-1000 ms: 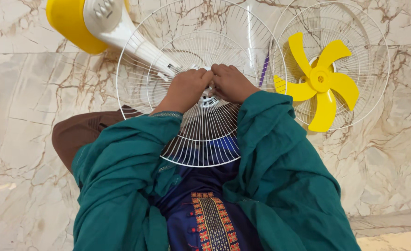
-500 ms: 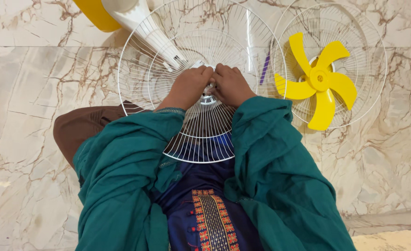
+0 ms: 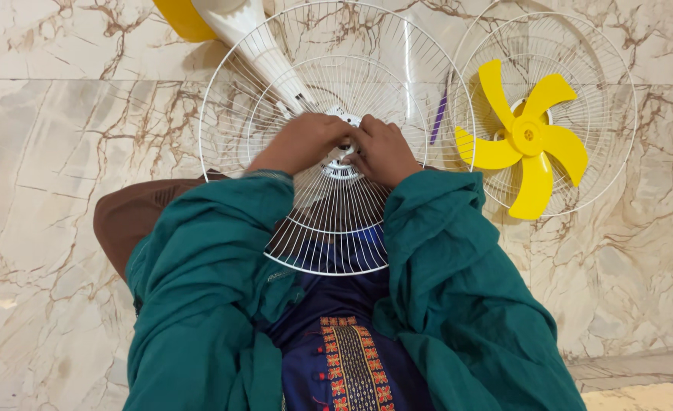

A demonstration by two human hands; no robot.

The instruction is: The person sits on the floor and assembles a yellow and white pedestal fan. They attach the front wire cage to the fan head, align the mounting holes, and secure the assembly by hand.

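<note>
Since a second ago, yellow-and-white fan body [image 3: 222, 23] slid toward upper-left edge. Left hand [image 3: 302, 143] and right hand [image 3: 386, 151] curled, pinching hub of white wire grille [image 3: 336, 221] mid-frame: apparently hub-fastening; next, steady twisting. Yellow fan blade [image 3: 525, 138] right.

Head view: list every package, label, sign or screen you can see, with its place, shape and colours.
None in view: no package, label, sign or screen shows.
What is there: both hands, left and right, at the hub of a white wire guard.
A yellow blade lies in a second guard on the right.
A white and yellow fan body lies at top left.
</note>
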